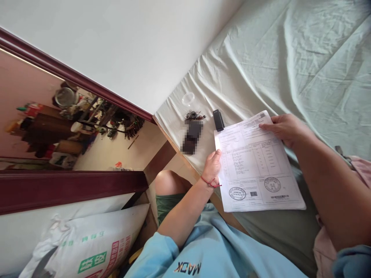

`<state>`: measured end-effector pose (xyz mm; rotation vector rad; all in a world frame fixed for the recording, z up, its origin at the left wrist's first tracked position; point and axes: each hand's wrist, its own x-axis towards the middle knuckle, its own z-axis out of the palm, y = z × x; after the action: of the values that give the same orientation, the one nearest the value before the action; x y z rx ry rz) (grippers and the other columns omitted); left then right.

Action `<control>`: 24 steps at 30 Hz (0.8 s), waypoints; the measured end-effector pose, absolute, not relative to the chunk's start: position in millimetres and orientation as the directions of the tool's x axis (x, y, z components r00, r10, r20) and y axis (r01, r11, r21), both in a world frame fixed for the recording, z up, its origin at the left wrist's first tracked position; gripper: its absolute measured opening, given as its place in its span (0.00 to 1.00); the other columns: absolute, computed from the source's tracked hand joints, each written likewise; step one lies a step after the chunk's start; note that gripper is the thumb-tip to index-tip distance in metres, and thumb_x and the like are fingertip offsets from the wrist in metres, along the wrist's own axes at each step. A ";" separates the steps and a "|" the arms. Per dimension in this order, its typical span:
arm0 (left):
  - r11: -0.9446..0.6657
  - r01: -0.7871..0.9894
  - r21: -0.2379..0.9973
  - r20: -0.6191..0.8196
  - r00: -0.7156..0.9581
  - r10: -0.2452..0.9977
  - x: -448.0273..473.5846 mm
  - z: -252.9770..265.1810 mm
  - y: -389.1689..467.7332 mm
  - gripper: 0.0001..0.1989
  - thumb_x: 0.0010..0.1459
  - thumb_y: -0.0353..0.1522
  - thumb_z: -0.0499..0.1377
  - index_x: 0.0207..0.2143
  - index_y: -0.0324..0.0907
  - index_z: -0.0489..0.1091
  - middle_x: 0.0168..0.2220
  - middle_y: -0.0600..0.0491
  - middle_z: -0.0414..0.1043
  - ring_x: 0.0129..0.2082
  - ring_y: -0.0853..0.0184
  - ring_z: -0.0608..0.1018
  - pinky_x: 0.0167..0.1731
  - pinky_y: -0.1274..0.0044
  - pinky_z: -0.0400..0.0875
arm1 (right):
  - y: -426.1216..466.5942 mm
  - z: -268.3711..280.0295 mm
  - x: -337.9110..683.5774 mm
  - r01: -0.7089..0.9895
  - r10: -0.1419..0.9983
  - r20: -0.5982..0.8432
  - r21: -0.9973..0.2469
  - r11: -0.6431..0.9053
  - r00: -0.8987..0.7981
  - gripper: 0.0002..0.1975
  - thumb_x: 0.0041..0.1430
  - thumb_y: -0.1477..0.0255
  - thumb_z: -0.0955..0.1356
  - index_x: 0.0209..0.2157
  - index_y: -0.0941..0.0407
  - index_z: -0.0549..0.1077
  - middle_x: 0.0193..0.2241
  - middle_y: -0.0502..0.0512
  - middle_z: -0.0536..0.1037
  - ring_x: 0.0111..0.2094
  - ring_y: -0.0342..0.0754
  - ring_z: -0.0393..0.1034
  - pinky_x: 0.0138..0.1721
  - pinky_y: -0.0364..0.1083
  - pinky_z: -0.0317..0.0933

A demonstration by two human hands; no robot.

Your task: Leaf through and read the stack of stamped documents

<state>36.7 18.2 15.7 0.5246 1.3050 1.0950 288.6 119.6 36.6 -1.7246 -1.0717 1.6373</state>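
Observation:
A stack of printed paper forms (252, 162) is held up over the edge of the bed, tilted towards me. The top sheet carries a table of text and two round black stamps near its lower edge. My left hand (213, 166) pinches the stack's left edge, with a red string around the wrist. At the upper right corner, my right hand (285, 129) grips the sheets, thumb on top and the other fingers mostly hidden behind. Just beyond the papers' top left corner lies a small black box-shaped object (218, 120) on the sheet.
On the pale green bedsheet (255, 73) lie a clear round lid or cup (188, 99), a bunch of keys (194, 115) and a pixelated dark object (192, 137). A white printed sack (95, 239) stands at lower left. A doorway with dark red trim (72, 179) opens onto a cluttered room.

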 end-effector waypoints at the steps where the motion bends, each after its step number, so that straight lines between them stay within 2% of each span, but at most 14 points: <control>1: 0.427 -0.332 0.841 -0.484 -0.110 0.868 39.1 13.9 18.5 0.30 0.46 0.52 0.75 0.38 0.37 0.78 0.39 0.45 0.85 0.51 0.49 0.84 0.56 0.62 0.75 | 119.6 39.5 289.8 0.187 0.816 -0.576 -0.807 -0.560 -0.044 0.08 0.61 0.71 0.73 0.41 0.59 0.81 0.37 0.62 0.85 0.32 0.51 0.80 0.34 0.47 0.73; 5: 0.396 -0.297 0.869 -0.447 -0.127 0.886 47.0 9.7 16.8 0.29 0.48 0.53 0.74 0.36 0.37 0.76 0.36 0.46 0.84 0.51 0.51 0.83 0.54 0.64 0.75 | 117.3 56.2 293.8 0.311 0.828 -0.561 -0.786 -0.534 0.001 0.07 0.62 0.74 0.72 0.41 0.59 0.82 0.34 0.59 0.84 0.28 0.46 0.76 0.31 0.44 0.68; 8: 0.393 -0.261 0.882 -0.429 -0.096 0.898 48.8 12.0 15.1 0.26 0.50 0.52 0.73 0.33 0.38 0.76 0.36 0.46 0.83 0.50 0.52 0.83 0.52 0.66 0.75 | 117.1 62.2 296.8 0.485 0.829 -0.558 -0.716 -0.502 0.036 0.09 0.62 0.70 0.72 0.42 0.58 0.83 0.26 0.55 0.80 0.21 0.43 0.68 0.23 0.43 0.56; 10: 0.427 -0.222 0.876 -0.451 -0.067 0.890 46.4 15.7 14.9 0.25 0.51 0.51 0.72 0.32 0.38 0.75 0.34 0.46 0.83 0.47 0.53 0.83 0.49 0.67 0.76 | 118.1 62.5 298.3 0.567 0.827 -0.560 -0.665 -0.486 0.052 0.10 0.61 0.68 0.72 0.42 0.58 0.83 0.23 0.54 0.77 0.18 0.41 0.62 0.22 0.44 0.51; 12: 0.495 -0.131 0.859 -0.504 -0.049 0.862 40.4 20.1 16.0 0.23 0.53 0.50 0.71 0.31 0.38 0.74 0.32 0.47 0.81 0.42 0.55 0.84 0.43 0.68 0.78 | 119.1 61.9 299.1 0.583 0.827 -0.559 -0.653 -0.483 0.060 0.11 0.61 0.68 0.72 0.42 0.58 0.83 0.24 0.55 0.78 0.19 0.41 0.61 0.23 0.45 0.51; 15: 0.522 0.141 0.841 -0.508 -0.123 0.852 25.6 27.8 21.7 0.15 0.61 0.44 0.66 0.36 0.40 0.73 0.33 0.48 0.80 0.36 0.60 0.83 0.34 0.72 0.77 | 119.1 63.1 298.3 0.581 0.832 -0.552 -0.661 -0.474 0.051 0.11 0.61 0.69 0.71 0.42 0.58 0.82 0.27 0.56 0.80 0.22 0.42 0.65 0.25 0.45 0.54; 17: 0.393 0.369 0.842 -0.336 -0.212 0.918 14.0 33.2 29.4 0.08 0.64 0.37 0.62 0.41 0.41 0.72 0.38 0.47 0.81 0.39 0.60 0.84 0.36 0.71 0.79 | 118.1 65.4 297.1 0.574 0.831 -0.554 -0.664 -0.480 0.055 0.09 0.62 0.69 0.71 0.41 0.59 0.82 0.27 0.56 0.79 0.23 0.43 0.67 0.27 0.44 0.57; 19: 0.174 0.605 0.777 -0.061 -0.202 0.977 3.5 38.6 40.4 0.08 0.65 0.32 0.59 0.46 0.42 0.72 0.47 0.44 0.81 0.48 0.59 0.83 0.47 0.66 0.80 | 117.0 67.1 296.1 0.551 0.827 -0.559 -0.674 -0.493 0.056 0.07 0.62 0.71 0.71 0.39 0.59 0.81 0.27 0.56 0.79 0.24 0.43 0.68 0.29 0.44 0.60; 22: -0.143 0.814 0.563 0.230 0.012 0.973 -6.5 43.8 61.3 0.18 0.66 0.29 0.56 0.58 0.43 0.70 0.62 0.42 0.74 0.64 0.57 0.74 0.63 0.60 0.72 | 116.8 65.1 296.4 0.508 0.830 -0.556 -0.705 -0.495 0.037 0.06 0.62 0.72 0.71 0.38 0.58 0.81 0.31 0.57 0.81 0.27 0.45 0.73 0.32 0.44 0.65; 24: -0.289 0.852 0.436 0.295 0.168 0.941 -8.2 43.7 75.9 0.25 0.67 0.26 0.51 0.65 0.43 0.67 0.69 0.43 0.67 0.71 0.58 0.66 0.72 0.58 0.62 | 117.4 61.6 297.3 0.496 0.834 -0.551 -0.718 -0.488 0.024 0.06 0.62 0.72 0.71 0.39 0.57 0.81 0.33 0.57 0.83 0.29 0.46 0.75 0.34 0.45 0.67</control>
<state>-8.2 75.9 43.7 2.2645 1.7600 0.7757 297.3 117.4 61.6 -1.9815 -1.3608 1.4511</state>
